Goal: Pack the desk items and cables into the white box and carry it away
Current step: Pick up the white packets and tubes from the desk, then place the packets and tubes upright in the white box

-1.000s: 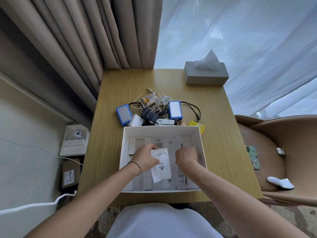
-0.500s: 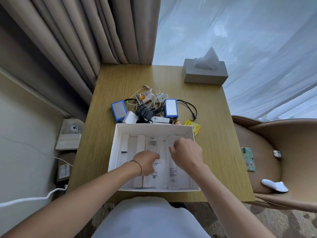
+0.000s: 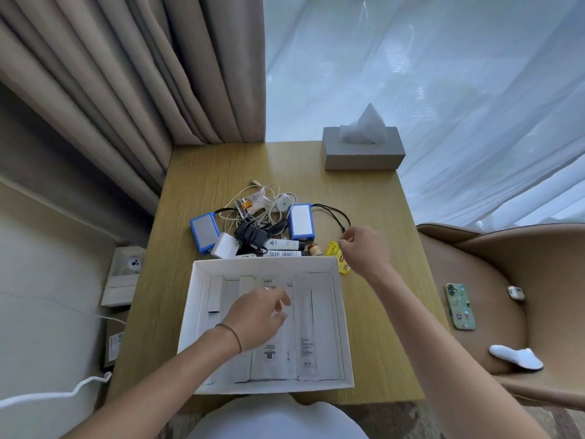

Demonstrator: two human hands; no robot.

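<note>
Fingers [image 3: 345,243] curled near yellow packet [image 3: 338,255].

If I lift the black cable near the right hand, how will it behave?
The black cable looks thin and looped, so it would probably hang floppy. It runs to the blue-edged pack, which may be dragged along. Probably light.

Both forearms are bare. A thin dark cord bracelet [image 3: 233,335] circles the left wrist. A pale white-grey garment [image 3: 275,421] covers the lap at the frame's bottom centre.
</note>
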